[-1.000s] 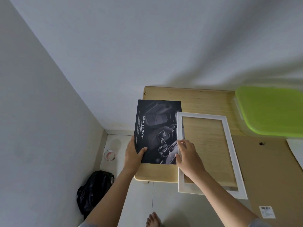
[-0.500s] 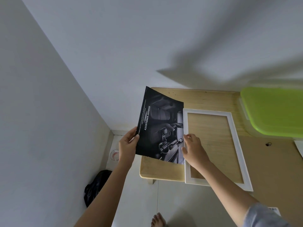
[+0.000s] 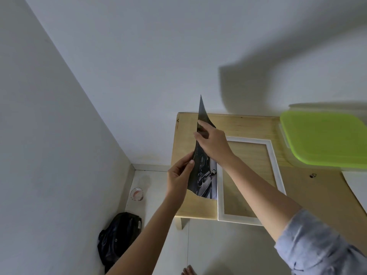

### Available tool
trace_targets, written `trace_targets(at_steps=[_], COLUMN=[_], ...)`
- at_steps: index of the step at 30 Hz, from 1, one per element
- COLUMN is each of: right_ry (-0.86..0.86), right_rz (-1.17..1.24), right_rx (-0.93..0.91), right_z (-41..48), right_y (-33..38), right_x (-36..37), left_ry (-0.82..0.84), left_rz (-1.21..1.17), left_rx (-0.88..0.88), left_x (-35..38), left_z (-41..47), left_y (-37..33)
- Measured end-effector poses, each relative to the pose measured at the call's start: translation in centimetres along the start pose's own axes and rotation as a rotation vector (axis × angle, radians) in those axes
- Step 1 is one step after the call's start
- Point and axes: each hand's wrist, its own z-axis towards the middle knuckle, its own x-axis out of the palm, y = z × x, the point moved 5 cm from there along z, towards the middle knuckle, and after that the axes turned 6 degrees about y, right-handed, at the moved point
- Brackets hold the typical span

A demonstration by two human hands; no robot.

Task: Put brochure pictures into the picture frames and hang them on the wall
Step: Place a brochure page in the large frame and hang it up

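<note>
Lifting off the surface (image 3: 185, 139), the brochure (image 3: 201, 173) now stands almost on edge in the head view, curled and seen nearly side-on, with its far corner pointing up toward 12 o'clock. A second ago it lay flat, cover up, at 9 o'clock of the frame (image 3: 276, 165). The left hand (image 3: 177, 180) has raised its outer edge. The right hand (image 3: 214, 144), which had been resting at the frame's near rail, has left it and gone up to the sheet.

I take this to mean the brochure is being opened or a page worked loose. No picture is in the frame yet, and it lies flat on the surface with bare wood showing through it. Hanging is some way off.

The left hand pinches the brochure's lower half from the 9 o'clock side, thumb on the printed face and the other fingers (image 3: 184, 160) curled behind. The right hand pinches the upper half from the 3 o'clock side, fingertips closed on the edge just under the raised corner. The sheet runs between the two grips, its bottom corner close to the surface beside the frame's left rail. That bottom edge looks uneven, and whether it is curled or torn I cannot tell.

A green lid (image 3: 325, 137) sits at 2 o'clock of the frame.
</note>
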Motion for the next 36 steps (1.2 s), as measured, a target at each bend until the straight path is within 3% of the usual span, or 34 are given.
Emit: trace_targets(at_steps=[7, 16, 19, 23, 26, 30, 33, 36], right_ry=[-0.151, -0.325, -0.381, -0.415, -0.388, -0.324, -0.221, -0.113], right_rz=[-0.172, -0.059, -0.024, 0.075, 0.024, 0.017, -0.053, -0.274], right_rx=[-0.081, -0.054, 0.033, 0.221, 0.33, 0.443, 0.478, 0.398], right_z=[-0.3, -3.0, -4.2, -6.6, -8.8, -11.0, -11.9, -12.0], right_y=[0.4, 0.5, -1.9, -7.8, -12.6, -18.5, -20.8, -21.6], right_x=[-1.2, -8.4, -11.3, -14.3, -15.6, -15.0, -13.6, -12.5], left_ry=[0.043, 0.315, 0.355, 0.395, 0.419, 0.551, 0.571, 0.538], left_rz=[0.066, 0.2, 0.273, 0.583, 0.952, 1.438, 1.539, 1.542], left_rx=[0.019, 0.083, 0.1, 0.097, 0.142, 0.061, 0.058, 0.075], left_x=[1.2, 7.1, 9.6, 12.1, 13.0, 13.4, 13.6, 13.7], left_z=[-0.9, -0.9, -0.5, 0.4, 0.5, -0.5, -1.0, -0.8], left_y=[-0.3, -1.7, -0.9, 3.6, 7.7, 12.3, 13.4, 14.1])
